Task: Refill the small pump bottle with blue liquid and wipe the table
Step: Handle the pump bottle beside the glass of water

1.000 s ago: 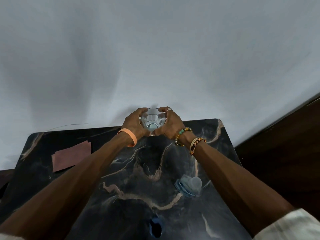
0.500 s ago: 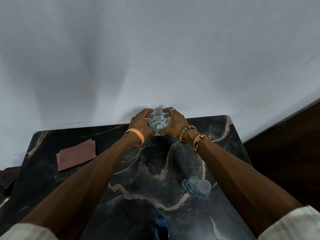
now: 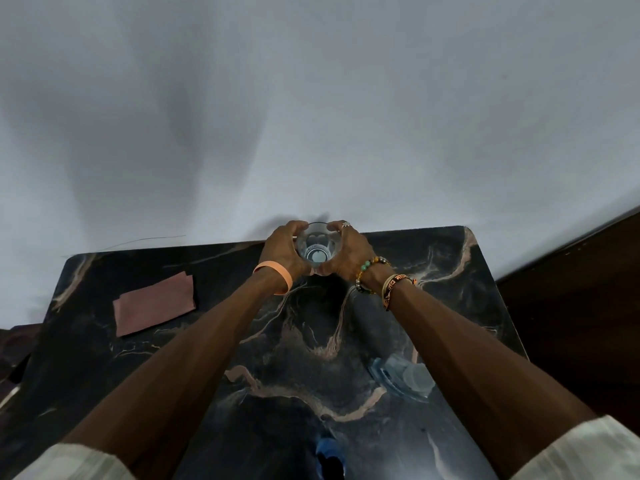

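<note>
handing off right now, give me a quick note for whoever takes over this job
Left hand and right hand both grip the clear container at the far edge of the table.
Pink cloth lies flat on the left.
A pale blue bottle sits by the right forearm, a dark blue thing at the near edge.
Done: cannot tell how full the container is.
Left: likely the refill, then wiping with the cloth.
</note>
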Demonstrator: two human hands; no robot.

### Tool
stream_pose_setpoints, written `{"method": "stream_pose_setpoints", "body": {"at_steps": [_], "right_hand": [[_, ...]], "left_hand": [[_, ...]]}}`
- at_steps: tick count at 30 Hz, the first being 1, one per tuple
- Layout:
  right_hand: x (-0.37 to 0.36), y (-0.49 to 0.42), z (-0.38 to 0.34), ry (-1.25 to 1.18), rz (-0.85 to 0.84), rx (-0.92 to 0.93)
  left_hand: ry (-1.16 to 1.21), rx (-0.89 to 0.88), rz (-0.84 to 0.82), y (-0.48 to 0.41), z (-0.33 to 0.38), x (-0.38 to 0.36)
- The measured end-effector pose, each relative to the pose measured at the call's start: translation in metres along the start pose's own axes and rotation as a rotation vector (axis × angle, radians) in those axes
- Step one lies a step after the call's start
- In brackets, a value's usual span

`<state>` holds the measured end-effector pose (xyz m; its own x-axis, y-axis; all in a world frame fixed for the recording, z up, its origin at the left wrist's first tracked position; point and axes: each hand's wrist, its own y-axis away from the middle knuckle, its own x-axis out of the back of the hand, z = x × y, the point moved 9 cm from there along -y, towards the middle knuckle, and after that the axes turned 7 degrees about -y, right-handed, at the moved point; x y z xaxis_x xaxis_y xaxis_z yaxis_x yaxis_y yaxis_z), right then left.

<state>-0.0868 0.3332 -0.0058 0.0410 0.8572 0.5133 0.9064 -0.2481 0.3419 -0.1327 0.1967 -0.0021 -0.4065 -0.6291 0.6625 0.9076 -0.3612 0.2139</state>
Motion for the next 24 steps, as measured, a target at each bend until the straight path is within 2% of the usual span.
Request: {"method": "stream_pose_setpoints", "body": {"at_steps": [11, 24], "right_hand": [[-0.011, -0.004, 0.014, 0.058, -0.041, 0.017], [-0.012, -0.002, 0.016, 0.085, -0.063, 0.021]], "left_hand": [[-0.053, -0.014, -0.029, -0.002, -0.013, -0.013], [0.003, -0.018, -0.058, 0.000, -0.020, -0.019]]}}
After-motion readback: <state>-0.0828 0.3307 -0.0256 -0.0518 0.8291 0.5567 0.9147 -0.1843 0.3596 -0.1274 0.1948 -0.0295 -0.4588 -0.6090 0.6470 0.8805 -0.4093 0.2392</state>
